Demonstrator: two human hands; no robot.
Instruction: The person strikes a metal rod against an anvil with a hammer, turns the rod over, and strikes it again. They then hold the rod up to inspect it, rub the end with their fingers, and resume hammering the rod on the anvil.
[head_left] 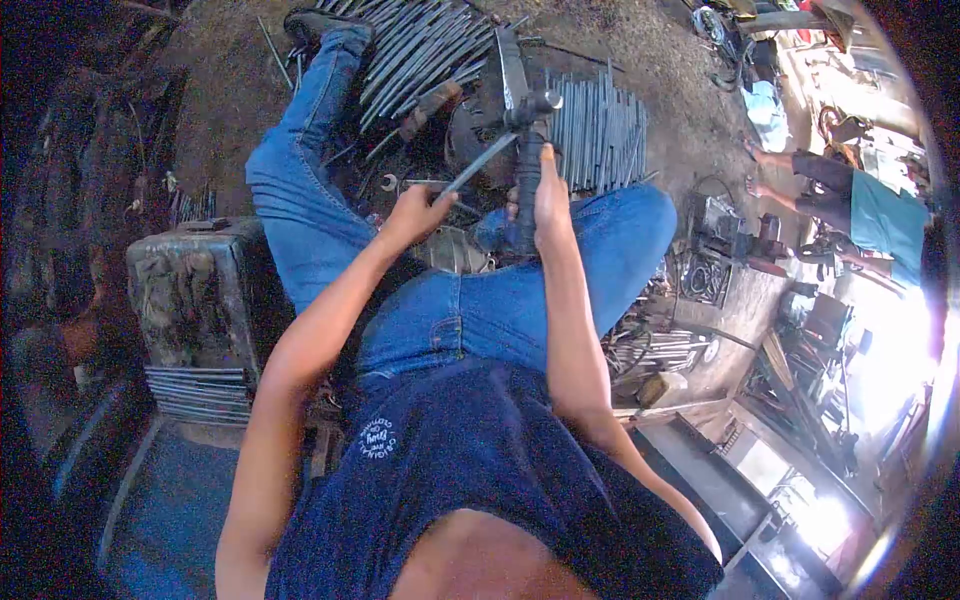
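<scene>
My left hand (415, 218) is closed around a thin grey metal rod (482, 165), which slants up and right. The rod's far end reaches the side of the hammer. My right hand (550, 205) grips the hammer (528, 175) by its thick, dark handle, thumb laid along it. The hammer's head, with a round bright face, points away from me, over a dark block (470, 130) on the floor. Beyond the head stands an upright flat metal bar (511, 70). An open-ended wrench (390, 183) lies near my left hand, between my legs.
Loose metal rods (425, 55) are spread on the dirt floor ahead; another row of rods (600, 130) lies by my right knee. A worn padded block (190, 290) stands at left above stacked rods (200, 393). At far right is another person (885, 225), near scattered tools.
</scene>
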